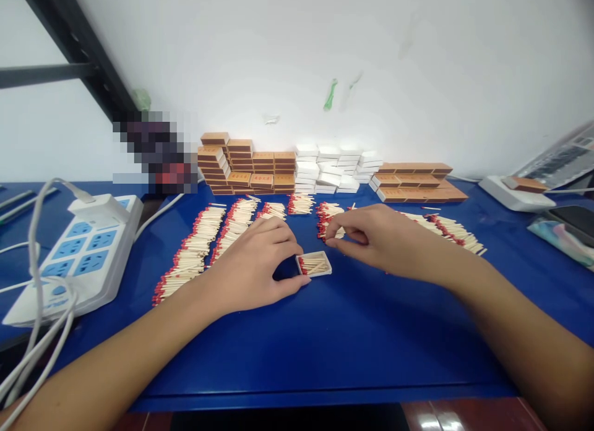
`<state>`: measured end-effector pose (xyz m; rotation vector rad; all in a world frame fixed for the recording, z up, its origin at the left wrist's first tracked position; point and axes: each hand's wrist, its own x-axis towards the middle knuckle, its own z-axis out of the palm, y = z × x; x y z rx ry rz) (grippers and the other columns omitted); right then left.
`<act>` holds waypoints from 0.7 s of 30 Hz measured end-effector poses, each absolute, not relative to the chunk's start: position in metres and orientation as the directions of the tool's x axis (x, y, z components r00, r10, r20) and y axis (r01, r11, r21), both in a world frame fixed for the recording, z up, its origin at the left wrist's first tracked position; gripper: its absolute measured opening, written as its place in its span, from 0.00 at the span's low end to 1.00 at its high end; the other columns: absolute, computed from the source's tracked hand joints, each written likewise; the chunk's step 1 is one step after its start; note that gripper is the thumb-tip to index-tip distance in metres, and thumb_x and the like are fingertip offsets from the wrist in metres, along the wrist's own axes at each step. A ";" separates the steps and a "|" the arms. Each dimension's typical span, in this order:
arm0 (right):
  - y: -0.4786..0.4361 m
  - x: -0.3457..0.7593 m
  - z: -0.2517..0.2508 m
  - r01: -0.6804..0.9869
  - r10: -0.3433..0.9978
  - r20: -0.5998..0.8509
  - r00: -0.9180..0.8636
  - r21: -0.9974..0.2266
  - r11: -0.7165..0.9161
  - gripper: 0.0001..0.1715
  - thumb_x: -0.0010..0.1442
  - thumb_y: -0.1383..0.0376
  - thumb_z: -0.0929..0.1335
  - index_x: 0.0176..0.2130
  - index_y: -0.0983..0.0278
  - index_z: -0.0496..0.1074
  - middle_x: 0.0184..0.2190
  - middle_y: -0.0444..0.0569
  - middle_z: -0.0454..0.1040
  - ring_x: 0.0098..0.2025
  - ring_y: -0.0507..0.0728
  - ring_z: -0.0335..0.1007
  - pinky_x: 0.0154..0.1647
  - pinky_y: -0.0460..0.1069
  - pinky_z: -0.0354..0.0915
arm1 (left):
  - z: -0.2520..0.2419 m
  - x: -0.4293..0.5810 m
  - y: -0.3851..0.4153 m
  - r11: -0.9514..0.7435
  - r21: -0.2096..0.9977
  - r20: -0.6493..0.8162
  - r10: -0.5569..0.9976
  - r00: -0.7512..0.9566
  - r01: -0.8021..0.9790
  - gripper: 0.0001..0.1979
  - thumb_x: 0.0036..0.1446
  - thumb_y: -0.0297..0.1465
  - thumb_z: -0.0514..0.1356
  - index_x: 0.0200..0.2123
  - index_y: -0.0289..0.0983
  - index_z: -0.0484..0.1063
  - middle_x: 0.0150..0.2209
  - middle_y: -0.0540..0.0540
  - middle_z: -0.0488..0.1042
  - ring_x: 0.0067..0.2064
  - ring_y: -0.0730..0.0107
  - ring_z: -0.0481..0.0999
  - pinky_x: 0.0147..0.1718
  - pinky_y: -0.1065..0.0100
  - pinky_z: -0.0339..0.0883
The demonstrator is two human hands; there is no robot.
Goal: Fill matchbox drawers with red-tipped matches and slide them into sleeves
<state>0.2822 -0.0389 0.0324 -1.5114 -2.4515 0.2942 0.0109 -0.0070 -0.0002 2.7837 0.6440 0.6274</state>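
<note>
My left hand (260, 264) is closed around the left end of a small white matchbox tray (327, 271), thumb in front and fingers behind. Matches (314, 266) lie inside the tray, red heads to the left. My right hand (371, 236) is just right of the tray and above the table, thumb and forefinger pinched together. Its fingertips are at the near edge of a short pile of red-headed matches (327, 213); whatever they hold is too small to make out. Long rows of matches (197, 242) spread to the left, and more matches (445, 230) lie beyond my right forearm.
Brown matchboxes (263, 181) are stacked along the wall, with white trays (328, 170) beside them and further brown boxes (420, 187) to the right. A white power strip (114, 258) with cables occupies the left side of the blue table (320, 350). A white device (515, 196) sits far right.
</note>
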 end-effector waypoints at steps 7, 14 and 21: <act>-0.020 0.307 0.023 0.875 0.896 -0.046 -0.442 -0.243 0.419 0.10 0.67 0.65 0.69 0.40 0.59 0.83 0.23 0.41 0.70 0.23 0.52 0.61 0.31 0.50 0.53 | 0.000 0.011 -0.007 -0.880 0.299 0.371 0.464 0.804 0.370 0.10 0.66 0.39 0.71 0.45 0.39 0.82 0.43 0.45 0.81 0.51 0.56 0.77 0.58 0.52 0.69; -0.021 0.307 0.022 0.890 0.901 -0.095 -0.424 -0.232 0.394 0.10 0.70 0.62 0.68 0.36 0.60 0.77 0.26 0.43 0.72 0.26 0.53 0.63 0.30 0.50 0.53 | 0.000 0.010 -0.008 -0.877 0.304 0.367 0.468 0.804 0.372 0.10 0.67 0.39 0.70 0.45 0.39 0.82 0.44 0.44 0.81 0.51 0.55 0.77 0.56 0.52 0.70; -0.019 0.307 0.023 0.893 0.908 -0.043 -0.416 -0.211 0.399 0.08 0.69 0.62 0.70 0.44 0.59 0.81 0.25 0.41 0.69 0.25 0.53 0.61 0.33 0.50 0.54 | 0.001 0.011 -0.008 -0.871 0.315 0.371 0.479 0.796 0.377 0.09 0.66 0.39 0.71 0.43 0.40 0.82 0.43 0.45 0.81 0.51 0.56 0.77 0.58 0.52 0.70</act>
